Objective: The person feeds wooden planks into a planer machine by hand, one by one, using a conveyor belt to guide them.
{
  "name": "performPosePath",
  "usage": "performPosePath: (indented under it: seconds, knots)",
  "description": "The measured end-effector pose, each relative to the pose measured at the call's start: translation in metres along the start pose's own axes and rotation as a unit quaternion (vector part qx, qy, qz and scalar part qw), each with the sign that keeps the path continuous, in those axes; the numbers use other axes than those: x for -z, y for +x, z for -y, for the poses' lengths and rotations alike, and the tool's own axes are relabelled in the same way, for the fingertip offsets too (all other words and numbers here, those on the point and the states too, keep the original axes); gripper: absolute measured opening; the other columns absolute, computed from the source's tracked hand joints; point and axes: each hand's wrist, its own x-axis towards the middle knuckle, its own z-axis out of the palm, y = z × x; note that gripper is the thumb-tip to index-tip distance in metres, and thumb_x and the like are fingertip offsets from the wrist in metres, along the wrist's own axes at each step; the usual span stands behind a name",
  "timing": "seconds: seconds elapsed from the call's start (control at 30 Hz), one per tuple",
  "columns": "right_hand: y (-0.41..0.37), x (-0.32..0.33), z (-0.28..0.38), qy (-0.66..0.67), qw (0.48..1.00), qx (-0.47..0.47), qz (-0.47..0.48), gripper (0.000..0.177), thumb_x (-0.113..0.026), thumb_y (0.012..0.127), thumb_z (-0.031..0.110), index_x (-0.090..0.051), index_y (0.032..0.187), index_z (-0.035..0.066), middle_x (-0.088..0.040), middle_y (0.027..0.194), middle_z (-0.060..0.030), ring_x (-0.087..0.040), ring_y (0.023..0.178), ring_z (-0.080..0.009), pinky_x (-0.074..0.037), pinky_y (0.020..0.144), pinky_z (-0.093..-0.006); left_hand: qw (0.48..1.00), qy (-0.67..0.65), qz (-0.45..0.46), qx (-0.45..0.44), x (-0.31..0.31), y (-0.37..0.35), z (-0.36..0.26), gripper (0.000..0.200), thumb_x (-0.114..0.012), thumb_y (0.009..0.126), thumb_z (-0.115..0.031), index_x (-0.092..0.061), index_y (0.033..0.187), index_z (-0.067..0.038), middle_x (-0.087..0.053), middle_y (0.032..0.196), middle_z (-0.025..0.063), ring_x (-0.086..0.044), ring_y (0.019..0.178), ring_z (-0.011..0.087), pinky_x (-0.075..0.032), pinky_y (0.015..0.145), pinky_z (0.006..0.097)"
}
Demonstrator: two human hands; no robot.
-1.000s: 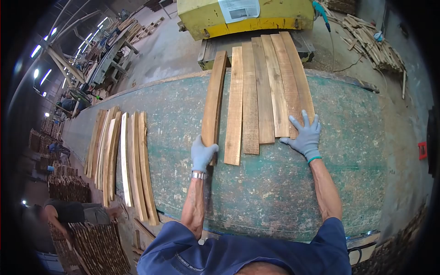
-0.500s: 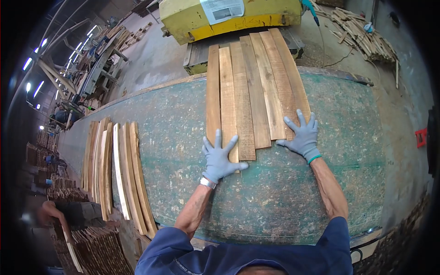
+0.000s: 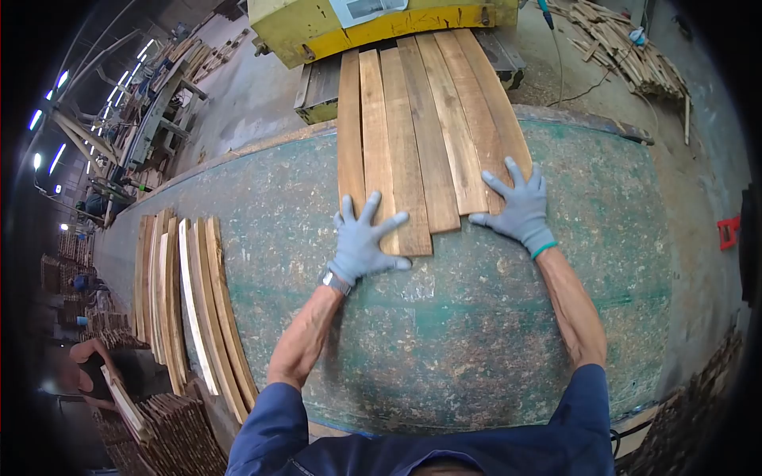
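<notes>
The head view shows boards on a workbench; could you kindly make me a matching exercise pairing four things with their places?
Things:
1. left hand
2. right hand
3. yellow machine
4. separate pile of slats

Places:
A. beyond the far end of the row of boards
B. spread flat on the row's left near ends
C. spread flat on the row's right edge
D. lying apart at the left of the green table

Pairs: 1-B, 2-C, 3-A, 4-D
</notes>
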Motion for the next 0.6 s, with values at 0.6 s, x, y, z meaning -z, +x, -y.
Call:
performPosePath:
  seconds: [0.6]
  knots:
    - [0.208,-0.077,-0.003,-0.109,0.991,-0.061,0.053,0.089,-0.053,0.071,0.087,-0.048,0.144,0.037,-0.041,0.149,-0.005,-0.043,0.124,-0.0353,-0.039,0.102,-0.0454,0.99,0.074,-0.058,0.109,-0.019,0.213,0.109,0.089,-0.071,0.063,-0.077,-0.046,0.143,-0.047,-0.031,0.16,0.0072,-0.019,0.143,0.0536,-0.014,0.113,0.0674]
